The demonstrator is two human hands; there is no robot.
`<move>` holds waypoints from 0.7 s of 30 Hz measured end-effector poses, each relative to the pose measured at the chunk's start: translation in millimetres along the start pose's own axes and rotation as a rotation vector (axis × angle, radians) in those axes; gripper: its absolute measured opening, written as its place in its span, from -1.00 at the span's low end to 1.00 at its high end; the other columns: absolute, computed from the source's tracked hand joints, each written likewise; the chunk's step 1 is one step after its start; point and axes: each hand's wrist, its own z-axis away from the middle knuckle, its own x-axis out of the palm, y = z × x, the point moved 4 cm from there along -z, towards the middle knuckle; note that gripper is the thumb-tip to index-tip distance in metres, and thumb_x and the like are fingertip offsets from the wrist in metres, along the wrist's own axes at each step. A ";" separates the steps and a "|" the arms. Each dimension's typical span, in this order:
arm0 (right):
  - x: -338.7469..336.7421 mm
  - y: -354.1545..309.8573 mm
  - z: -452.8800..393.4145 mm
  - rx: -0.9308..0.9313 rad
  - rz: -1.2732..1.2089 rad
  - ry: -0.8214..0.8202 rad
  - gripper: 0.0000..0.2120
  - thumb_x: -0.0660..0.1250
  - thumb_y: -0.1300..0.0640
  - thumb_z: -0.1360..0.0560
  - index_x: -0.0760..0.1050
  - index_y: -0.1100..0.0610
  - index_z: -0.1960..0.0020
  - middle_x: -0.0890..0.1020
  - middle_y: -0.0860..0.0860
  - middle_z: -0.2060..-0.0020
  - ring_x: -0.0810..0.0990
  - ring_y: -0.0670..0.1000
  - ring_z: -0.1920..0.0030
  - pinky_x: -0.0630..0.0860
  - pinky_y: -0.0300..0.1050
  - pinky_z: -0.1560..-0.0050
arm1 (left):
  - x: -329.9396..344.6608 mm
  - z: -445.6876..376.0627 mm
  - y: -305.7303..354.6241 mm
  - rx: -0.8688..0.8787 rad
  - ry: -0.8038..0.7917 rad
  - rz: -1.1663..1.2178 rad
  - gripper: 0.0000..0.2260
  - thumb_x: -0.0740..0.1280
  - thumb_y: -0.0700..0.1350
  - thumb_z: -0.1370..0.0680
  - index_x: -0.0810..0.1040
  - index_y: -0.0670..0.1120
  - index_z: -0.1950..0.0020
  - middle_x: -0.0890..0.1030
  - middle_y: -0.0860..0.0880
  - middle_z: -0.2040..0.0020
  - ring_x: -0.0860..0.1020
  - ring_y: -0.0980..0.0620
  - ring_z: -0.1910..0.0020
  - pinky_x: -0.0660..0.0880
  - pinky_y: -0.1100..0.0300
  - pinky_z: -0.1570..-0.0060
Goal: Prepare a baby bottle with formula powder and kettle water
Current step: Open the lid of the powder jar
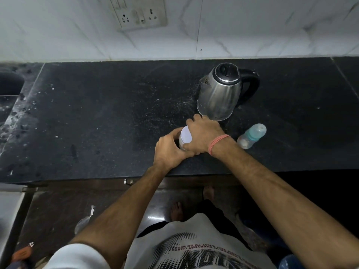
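Note:
A small container with a white lid (185, 135) stands on the black counter (108, 121), near the front edge. My left hand (170, 150) wraps its body from the left. My right hand (202, 134), with a pink band on the wrist, grips its lid from above and the right. Most of the container is hidden by both hands. A steel kettle (219, 94) with a black handle and closed lid stands just behind my hands. To the right stands a baby bottle (251, 135) with a teal collar and a clear cap on.
A wall socket panel (139, 14) is on the white tiled wall behind. A sink edge (9, 88) lies at the far left. White specks and smears dot the counter. Below the counter edge I see my feet on a dark floor.

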 end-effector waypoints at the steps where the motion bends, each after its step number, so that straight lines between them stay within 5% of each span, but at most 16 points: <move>1: -2.4 -2.4 0.6 -0.045 0.004 -0.016 -0.27 0.53 -0.20 -0.49 0.40 0.08 -0.54 0.46 0.11 -0.42 0.47 0.18 -0.43 0.57 0.16 -0.32 | -0.1 -0.3 0.0 -0.005 -0.001 -0.007 -0.13 0.73 0.33 -0.20 0.62 0.18 -0.48 0.77 0.23 -0.19 0.71 0.25 -0.18 0.71 0.00 -0.22; 5: -2.8 -4.2 -1.7 -0.157 0.006 -0.094 -0.15 0.67 0.02 -0.41 0.34 0.03 -0.58 0.42 0.07 -0.45 0.38 0.14 -0.49 0.55 0.25 -0.40 | 1.1 -0.5 0.2 0.002 -0.006 -0.012 -0.21 0.75 0.30 -0.23 0.65 0.13 -0.41 0.78 0.23 -0.15 0.73 0.26 -0.13 0.72 0.02 -0.17; 9: 7.5 2.3 -0.4 -0.067 -0.067 -0.117 0.07 0.68 -0.20 -0.36 0.17 -0.10 -0.69 0.38 0.06 -0.54 0.37 0.17 -0.55 0.50 0.27 -0.43 | 1.4 -0.8 -2.7 0.021 -0.005 -0.007 -0.17 0.74 0.26 -0.25 0.61 0.14 -0.49 0.77 0.21 -0.22 0.71 0.24 -0.22 0.70 -0.02 -0.27; 14: 2.5 6.1 1.1 -0.074 0.046 -0.027 -0.13 0.66 -0.12 -0.41 0.34 -0.02 -0.59 0.53 0.10 -0.38 0.58 0.18 -0.36 0.55 0.15 -0.20 | -0.2 1.3 -0.1 0.014 0.004 -0.008 -0.12 0.73 0.35 -0.20 0.62 0.14 -0.48 0.77 0.22 -0.22 0.71 0.26 -0.19 0.71 0.01 -0.23; 21: 8.1 2.6 3.7 -0.294 0.146 0.008 -0.13 0.69 0.09 -0.43 0.34 -0.11 -0.61 0.41 0.01 -0.53 0.46 0.15 -0.44 0.63 0.20 -0.27 | 0.0 3.2 2.1 0.016 -0.001 -0.015 -0.18 0.70 0.41 -0.20 0.65 0.16 -0.40 0.77 0.25 -0.12 0.72 0.29 -0.12 0.71 0.02 -0.17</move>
